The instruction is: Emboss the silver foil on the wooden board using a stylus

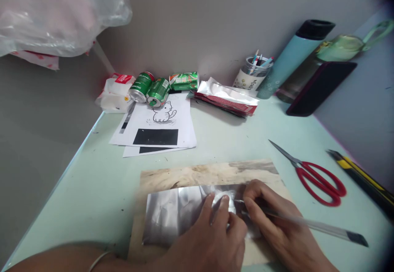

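Gripping a clear-barrelled pen (326, 227) in the right hand (280, 235), spreading the left hand (212, 239) on a silver sheet (163, 216) at six o'clock, atop a wooden board (209, 174). Could tear or skew the sheet through heavy pressure or loose holding. Outward from there: pale-green tabletop (98, 190), scissors (298, 163) at two, grey wall (197, 17) at twelve.

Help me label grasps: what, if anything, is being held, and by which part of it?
The right grip holds the pen close to its tip; the left grip rests its fingers on the sheet.
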Motion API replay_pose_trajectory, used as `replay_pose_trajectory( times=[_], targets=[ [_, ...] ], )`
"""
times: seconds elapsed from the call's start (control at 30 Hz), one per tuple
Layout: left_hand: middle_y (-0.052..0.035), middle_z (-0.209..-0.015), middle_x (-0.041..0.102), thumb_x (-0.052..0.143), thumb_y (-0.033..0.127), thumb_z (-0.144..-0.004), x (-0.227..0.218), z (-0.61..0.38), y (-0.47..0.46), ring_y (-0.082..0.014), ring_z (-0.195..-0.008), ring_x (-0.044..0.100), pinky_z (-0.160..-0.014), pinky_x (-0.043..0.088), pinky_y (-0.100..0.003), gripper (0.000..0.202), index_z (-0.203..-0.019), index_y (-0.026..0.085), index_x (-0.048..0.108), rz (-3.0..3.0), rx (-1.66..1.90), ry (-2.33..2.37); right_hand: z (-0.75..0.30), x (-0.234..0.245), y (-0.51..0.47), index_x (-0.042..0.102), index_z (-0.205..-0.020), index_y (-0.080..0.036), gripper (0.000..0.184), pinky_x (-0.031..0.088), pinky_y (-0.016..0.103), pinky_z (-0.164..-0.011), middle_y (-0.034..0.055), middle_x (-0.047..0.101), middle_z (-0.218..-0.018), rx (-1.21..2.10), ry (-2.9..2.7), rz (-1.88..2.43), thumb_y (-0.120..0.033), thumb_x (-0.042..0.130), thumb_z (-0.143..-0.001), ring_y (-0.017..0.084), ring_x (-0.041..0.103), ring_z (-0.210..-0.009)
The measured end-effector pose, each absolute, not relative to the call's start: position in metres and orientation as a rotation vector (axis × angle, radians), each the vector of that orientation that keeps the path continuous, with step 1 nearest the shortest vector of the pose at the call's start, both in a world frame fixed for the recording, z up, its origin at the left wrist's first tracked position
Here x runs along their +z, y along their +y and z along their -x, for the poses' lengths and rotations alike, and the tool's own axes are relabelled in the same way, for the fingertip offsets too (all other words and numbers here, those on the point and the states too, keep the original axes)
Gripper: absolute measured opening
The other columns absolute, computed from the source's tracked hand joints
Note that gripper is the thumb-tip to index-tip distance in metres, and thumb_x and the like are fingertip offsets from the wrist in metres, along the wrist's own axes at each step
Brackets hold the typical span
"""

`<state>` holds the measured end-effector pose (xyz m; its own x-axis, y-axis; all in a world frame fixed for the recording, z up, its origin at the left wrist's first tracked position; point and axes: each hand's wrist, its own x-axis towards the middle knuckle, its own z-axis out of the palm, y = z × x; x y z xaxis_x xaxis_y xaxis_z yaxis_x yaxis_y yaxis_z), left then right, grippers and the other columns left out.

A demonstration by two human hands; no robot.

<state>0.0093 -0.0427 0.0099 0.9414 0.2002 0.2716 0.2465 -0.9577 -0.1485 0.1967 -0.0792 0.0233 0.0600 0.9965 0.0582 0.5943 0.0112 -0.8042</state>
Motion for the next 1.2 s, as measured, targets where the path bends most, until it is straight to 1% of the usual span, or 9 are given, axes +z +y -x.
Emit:
replay_pose_trajectory(
  times=[0.13,0.33,0.4,0.53,0.67,0.83,1.07,1.13,1.2],
  targets=[
    [-0.0054,-0.104,0.067,0.048,0.03,-0.102,0.01,-0.009,-0.043,-0.0299,-0.111,0.064,-0.096,0.051,-0.045,0.029,-0.111,0.013,0.07,2.909,-0.394,-0.377,-0.199,0.023,-0.08,0.048,-0.073,-0.024,0.028,0.044,0.024,-0.053,-0.0033,0.052,-0.066,0.772,-1.592,1.668,-0.029,0.048,-0.1,0.014,0.051,-0.059],
    [-0.0044,-0.107,0.068,0.045,0.026,-0.103,0.008,-0.011,-0.045,-0.0295,-0.113,0.063,-0.099,0.049,-0.046,0.03,-0.114,0.015,0.071,2.92,-0.38,-0.392,-0.204,0.022,-0.083,0.051,-0.075,-0.024,0.027,0.046,0.026,-0.056,-0.0006,0.055,-0.07,0.844,-1.5,1.67,-0.032,0.048,-0.101,0.016,0.052,-0.064],
    [-0.0057,-0.102,0.07,0.045,0.025,-0.103,0.006,-0.01,-0.046,-0.0302,-0.115,0.062,-0.099,0.047,-0.046,0.031,-0.116,0.013,0.07,2.919,-0.376,-0.391,-0.205,0.022,-0.086,0.052,-0.075,-0.024,0.028,0.046,0.027,-0.056,-0.0003,0.054,-0.07,0.859,-1.506,1.687,-0.033,0.048,-0.101,0.016,0.052,-0.064],
    [-0.0095,-0.086,0.072,0.045,0.022,-0.102,0.004,-0.007,-0.045,-0.0329,-0.117,0.061,-0.1,0.043,-0.049,0.033,-0.123,0.006,0.065,2.874,-0.424,-0.346,-0.204,0.023,-0.089,0.051,-0.077,-0.024,0.028,0.046,0.027,-0.057,-0.001,0.054,-0.071,0.877,-1.522,1.705,-0.034,0.046,-0.102,0.016,0.051,-0.064],
    [-0.0099,-0.081,0.073,0.048,0.026,-0.104,0.005,-0.005,-0.044,-0.0338,-0.114,0.063,-0.1,0.042,-0.05,0.032,-0.119,0.004,0.067,2.855,-0.523,-0.316,-0.202,0.022,-0.089,0.051,-0.076,-0.024,0.028,0.046,0.025,-0.055,-0.0023,0.053,-0.069,0.826,-1.556,1.704,-0.033,0.047,-0.102,0.015,0.051,-0.061],
    [-0.0106,-0.086,0.074,0.041,0.032,-0.107,0.005,-0.005,-0.044,-0.0331,-0.116,0.063,-0.102,0.042,-0.05,0.039,-0.12,0.005,0.066,2.834,-0.538,-0.346,-0.2,0.02,-0.086,0.052,-0.075,-0.024,0.027,0.047,0.023,-0.053,-0.0028,0.056,-0.067,0.761,-1.581,1.682,-0.031,0.049,-0.101,0.013,0.053,-0.059],
    [-0.0104,-0.088,0.073,0.045,0.024,-0.103,0.002,-0.005,-0.045,-0.0339,-0.118,0.061,-0.103,0.04,-0.051,0.034,-0.122,0.004,0.065,2.835,-0.525,-0.337,-0.198,0.019,-0.086,0.051,-0.075,-0.024,0.027,0.046,0.022,-0.053,-0.0032,0.055,-0.068,0.762,-1.621,1.662,-0.029,0.048,-0.101,0.013,0.053,-0.059],
    [-0.0099,-0.086,0.073,0.046,0.025,-0.103,0.001,-0.004,-0.046,-0.0342,-0.119,0.061,-0.104,0.04,-0.051,0.033,-0.122,0.005,0.065,2.84,-0.533,-0.346,-0.198,0.019,-0.086,0.051,-0.076,-0.024,0.026,0.046,0.023,-0.053,-0.003,0.055,-0.068,0.763,-1.634,1.652,-0.028,0.048,-0.101,0.013,0.053,-0.059],
    [-0.0099,-0.087,0.073,0.048,0.029,-0.103,0.0,-0.004,-0.046,-0.0351,-0.119,0.061,-0.103,0.04,-0.052,0.035,-0.121,0.005,0.066,2.848,-0.542,-0.35,-0.198,0.02,-0.086,0.051,-0.075,-0.024,0.027,0.046,0.023,-0.053,-0.003,0.055,-0.068,0.758,-1.646,1.65,-0.028,0.047,-0.101,0.013,0.053,-0.059]
  ],
)
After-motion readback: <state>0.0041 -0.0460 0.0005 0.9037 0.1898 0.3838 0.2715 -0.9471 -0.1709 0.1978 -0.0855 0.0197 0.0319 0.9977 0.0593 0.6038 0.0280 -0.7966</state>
